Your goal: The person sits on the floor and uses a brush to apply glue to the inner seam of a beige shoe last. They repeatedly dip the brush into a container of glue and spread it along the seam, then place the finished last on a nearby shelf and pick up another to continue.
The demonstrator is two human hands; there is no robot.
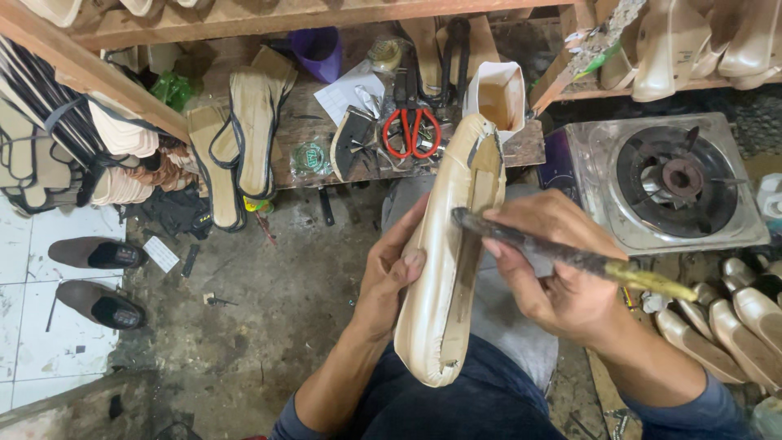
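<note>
Left hand (389,273) wraps the left edge of a long cream-coloured shoe upper on its last (452,261), thumb pressed on the sole side, fingers hidden behind. The shoe is held sole-up over the person's lap, toe end near the body, heel end pointing at the counter (326,122).

Right hand (554,269) is closed round a dark, glue-crusted brush with a yellowish handle end (570,257); the handle runs out to the right, the tip rests on the shoe's sole near its right edge.

Heel end of the shoe lies just below the counter's front edge, near a white open carton with amber liquid inside (497,96). Red-handled scissors (411,132) lie on the counter to the left of that carton, and two flat tan insoles with dark straps (240,138) overhang the front edge further left.

Right of the hands: a steel single-burner gas stove (664,179), close to the brush handle. Below it, a row of cream shoes (725,326).

Left of the hands: bare concrete floor (269,301), open; a pair of brown slip-on shoes (98,277) well apart on white tile.
</note>
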